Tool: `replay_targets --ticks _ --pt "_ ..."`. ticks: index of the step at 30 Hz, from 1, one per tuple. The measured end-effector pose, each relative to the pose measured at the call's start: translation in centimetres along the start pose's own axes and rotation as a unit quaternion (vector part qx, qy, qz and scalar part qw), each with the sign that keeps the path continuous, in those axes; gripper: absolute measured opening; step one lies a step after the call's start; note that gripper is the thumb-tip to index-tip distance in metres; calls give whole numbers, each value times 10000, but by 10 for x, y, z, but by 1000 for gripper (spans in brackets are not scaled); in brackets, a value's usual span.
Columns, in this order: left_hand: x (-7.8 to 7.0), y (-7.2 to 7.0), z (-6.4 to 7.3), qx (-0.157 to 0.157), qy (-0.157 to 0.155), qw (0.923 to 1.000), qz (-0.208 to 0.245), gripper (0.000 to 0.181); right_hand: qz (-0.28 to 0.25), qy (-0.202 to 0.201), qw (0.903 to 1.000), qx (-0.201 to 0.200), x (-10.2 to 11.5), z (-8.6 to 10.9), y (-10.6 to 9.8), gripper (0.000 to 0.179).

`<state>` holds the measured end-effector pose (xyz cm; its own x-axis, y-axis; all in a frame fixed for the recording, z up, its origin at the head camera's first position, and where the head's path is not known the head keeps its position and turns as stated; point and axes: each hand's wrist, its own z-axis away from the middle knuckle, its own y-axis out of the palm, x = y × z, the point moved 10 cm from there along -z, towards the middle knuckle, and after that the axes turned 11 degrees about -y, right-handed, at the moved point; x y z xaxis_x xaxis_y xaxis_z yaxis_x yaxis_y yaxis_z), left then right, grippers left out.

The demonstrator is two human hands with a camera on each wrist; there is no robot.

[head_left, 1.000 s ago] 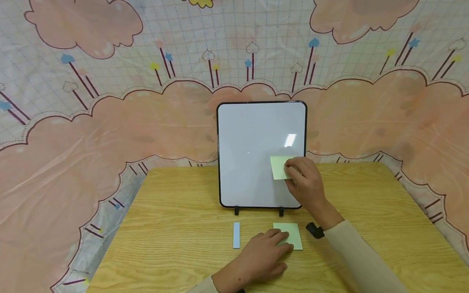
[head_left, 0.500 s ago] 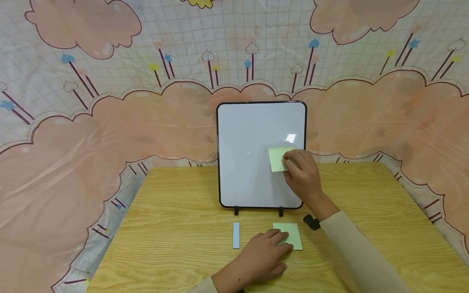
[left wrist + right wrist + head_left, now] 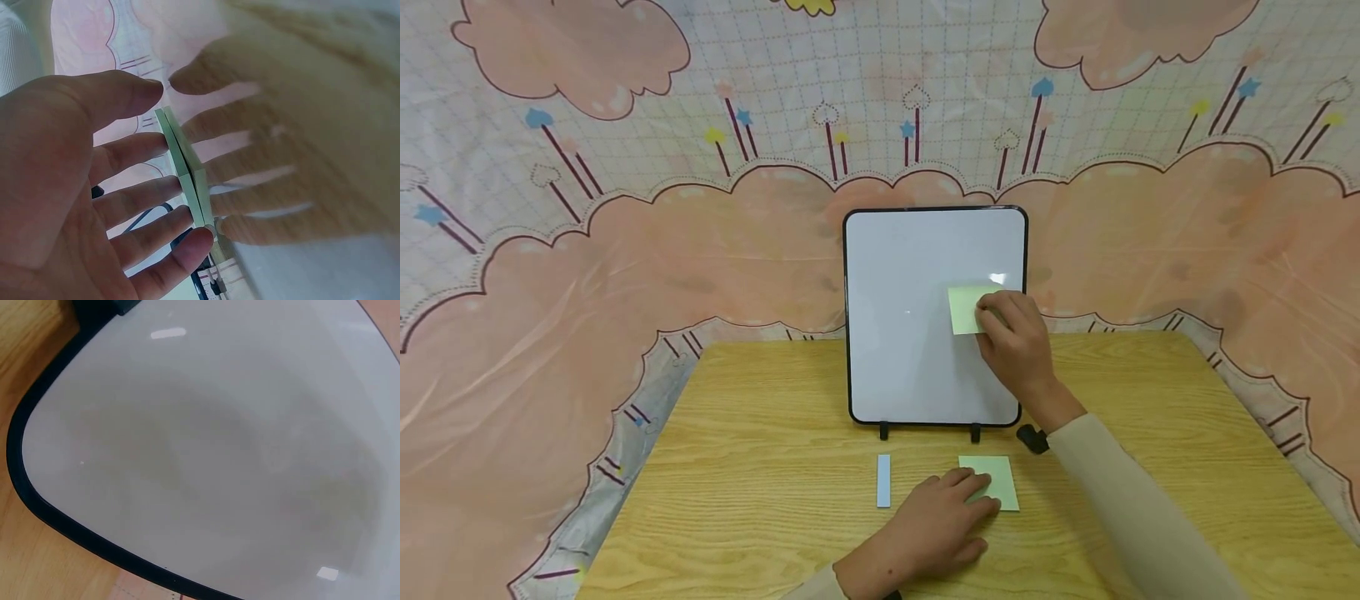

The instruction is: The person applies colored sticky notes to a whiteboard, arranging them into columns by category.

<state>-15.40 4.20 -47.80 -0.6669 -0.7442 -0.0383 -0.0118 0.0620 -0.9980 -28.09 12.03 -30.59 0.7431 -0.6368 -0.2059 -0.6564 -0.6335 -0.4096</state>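
Observation:
My right hand [image 3: 1018,342] pinches a pale green sticky note [image 3: 964,310] between thumb and fingers in front of the lower right half of a black-framed whiteboard [image 3: 902,358]. In the right wrist view only the whiteboard [image 3: 206,444] shows, without the hand. Below the board, my left hand [image 3: 940,525] rests its spread fingers on a pad of pale green sticky notes [image 3: 1002,471] lying on the table. The left wrist view shows these fingers reaching the edge of the pad [image 3: 181,164], mirrored in the glossy tabletop.
The whiteboard stands upright on small black feet [image 3: 975,432] on a wood-grain table [image 3: 760,433]. A narrow light-blue strip [image 3: 883,481] lies left of the pad. Behind the table hangs a patterned pink cloth [image 3: 760,250]. A black wrist device [image 3: 1032,439] sits beside the right sleeve.
My right hand has risen along the board with the sticky note and drifted slightly left. My left hand and the pad have stayed in place.

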Motion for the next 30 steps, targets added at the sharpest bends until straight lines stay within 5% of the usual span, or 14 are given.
replay_targets --ticks 30 --pt "1 0 1 -49 48 10000 -28 42 79 313 9993 187 -22 -20 16 15"
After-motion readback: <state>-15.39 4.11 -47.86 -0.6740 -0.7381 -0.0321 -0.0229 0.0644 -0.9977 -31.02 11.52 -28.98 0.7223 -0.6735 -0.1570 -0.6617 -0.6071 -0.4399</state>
